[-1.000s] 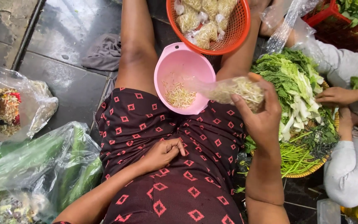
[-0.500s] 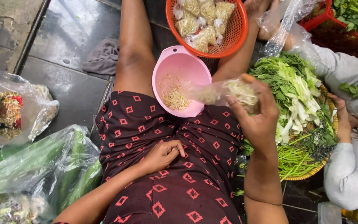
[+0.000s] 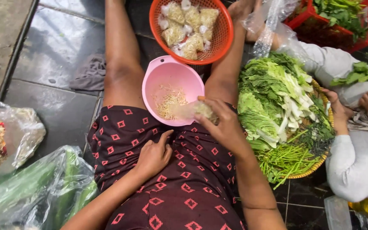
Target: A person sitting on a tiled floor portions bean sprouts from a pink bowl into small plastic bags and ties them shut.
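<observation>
Pink bowl (image 3: 173, 76) of sprouts (image 3: 169, 102), orange basket (image 3: 224, 34) of bags (image 3: 188, 27)

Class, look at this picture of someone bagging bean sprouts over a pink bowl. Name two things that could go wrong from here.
1. The right hand holds the thin bag of sprouts tilted at the bowl's rim, so sprouts might spill onto the lap.
2. The bowl sits wedged between the legs on the floor; a leg shift could tip it toward the orange basket.
</observation>
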